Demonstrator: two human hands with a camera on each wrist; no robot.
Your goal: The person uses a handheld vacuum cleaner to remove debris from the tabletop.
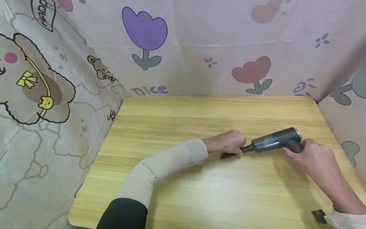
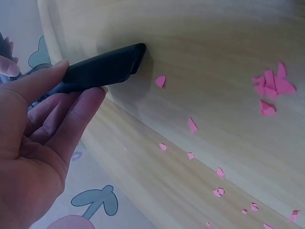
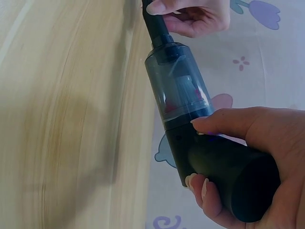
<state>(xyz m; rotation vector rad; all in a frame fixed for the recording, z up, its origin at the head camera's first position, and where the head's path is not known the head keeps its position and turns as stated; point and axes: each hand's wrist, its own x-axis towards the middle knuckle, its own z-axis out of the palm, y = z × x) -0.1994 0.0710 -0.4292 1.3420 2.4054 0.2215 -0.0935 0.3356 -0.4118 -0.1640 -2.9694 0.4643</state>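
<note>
A black handheld vacuum cleaner (image 1: 275,140) is held above the right half of the wooden table. My right hand (image 1: 317,156) grips its body, with the thumb lying along it just behind the clear dust cup (image 3: 177,90). Reddish bits show inside that cup. At the front end, my left hand (image 1: 228,141) pinches the flat black nozzle (image 2: 97,69) between thumb and fingers. Small pink scraps (image 2: 271,85) lie scattered on the table beyond the nozzle tip, some in a small heap.
The light wooden table (image 1: 177,197) has rounded corners. A printed curtain (image 1: 188,28) hangs behind it and along both sides. A small dark piece (image 1: 318,216) shows beside the right sleeve, near the front edge.
</note>
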